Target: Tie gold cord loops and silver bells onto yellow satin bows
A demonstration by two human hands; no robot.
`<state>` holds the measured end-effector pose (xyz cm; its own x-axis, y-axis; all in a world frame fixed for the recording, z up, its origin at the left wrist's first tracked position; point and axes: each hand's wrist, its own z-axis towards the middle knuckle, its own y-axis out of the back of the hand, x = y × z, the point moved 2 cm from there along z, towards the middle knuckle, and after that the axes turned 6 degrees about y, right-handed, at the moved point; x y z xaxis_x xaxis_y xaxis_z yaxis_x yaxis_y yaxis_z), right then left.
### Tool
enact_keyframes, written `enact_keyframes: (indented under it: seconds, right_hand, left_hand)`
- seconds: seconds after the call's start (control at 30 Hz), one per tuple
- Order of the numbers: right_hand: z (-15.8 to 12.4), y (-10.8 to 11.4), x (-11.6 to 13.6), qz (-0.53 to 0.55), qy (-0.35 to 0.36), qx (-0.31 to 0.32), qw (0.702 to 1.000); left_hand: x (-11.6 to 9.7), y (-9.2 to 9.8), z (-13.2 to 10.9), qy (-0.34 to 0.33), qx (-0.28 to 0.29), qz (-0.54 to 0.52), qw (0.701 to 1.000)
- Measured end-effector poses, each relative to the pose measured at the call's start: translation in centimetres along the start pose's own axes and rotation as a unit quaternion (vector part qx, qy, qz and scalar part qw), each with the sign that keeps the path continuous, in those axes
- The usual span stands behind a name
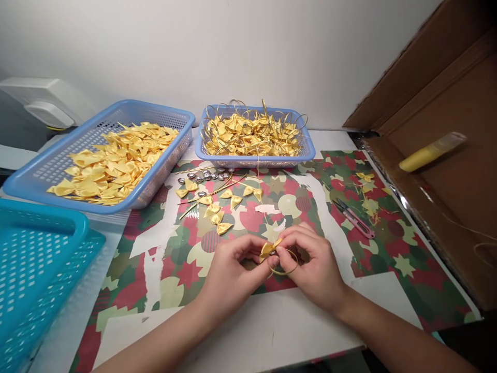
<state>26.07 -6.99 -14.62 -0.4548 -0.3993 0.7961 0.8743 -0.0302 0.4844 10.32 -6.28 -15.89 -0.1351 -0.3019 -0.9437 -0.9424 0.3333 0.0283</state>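
Observation:
Both hands meet over the near middle of the table. My left hand pinches one side of a yellow satin bow between thumb and fingers. On its other side my right hand is closed on the same bow, and a loop of gold cord hangs by its thumb. A small dark shiny piece shows just under the bow, partly covered by the fingertips. Beyond the hands lie several loose bows, a cluster of silver bells and some lengths of gold cord.
A blue basket of bows stands at the left, and a smaller blue basket of corded bows at the back. A teal basket is nearest on the left. Pink-handled thread snips lie right. A cardboard wall borders the right side.

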Motion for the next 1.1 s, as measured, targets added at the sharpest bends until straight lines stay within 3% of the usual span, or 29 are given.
enact_keyframes:
  seconds: [0.37, 0.53, 0.63, 0.7, 0.9, 1.0, 1.1]
  right_hand:
    - [0.1, -0.1, 0.1, -0.014, 0.026, -0.004, 1.0]
    - [-0.2, 0.2, 0.6, -0.075, 0.072, -0.073, 0.992]
    - [-0.4, 0.2, 1.6, -0.091, 0.152, -0.039, 0.983]
    - [-0.3, 0.1, 2.0, -0.124, 0.163, -0.01, 0.979]
    - [0.3, 0.0, 1.2, -0.224, 0.013, 0.035, 0.974]
    - [0.5, -0.3, 0.9, -0.151, -0.058, 0.081, 0.984]
    - [0.7, -0.4, 0.9, -0.03, -0.108, 0.082, 0.99]
  left_hand:
    - [-0.2, 0.0, -0.1, 0.018, -0.012, -0.005, 1.0]
    - [-0.1, 0.2, 0.0, 0.009, -0.043, 0.025, 0.999]
    - [0.0, 0.2, 0.0, 0.011, -0.047, 0.022, 0.999]
    - [0.0, 0.2, 0.0, 0.012, -0.048, 0.027, 0.998]
    - [-0.1, -0.2, -0.4, 0.014, -0.032, 0.086, 0.996]
    - [-0.1, -0.4, -0.5, -0.004, -0.038, 0.126, 0.991]
    - [-0.1, -0.5, -0.6, 0.002, -0.032, 0.121, 0.992]
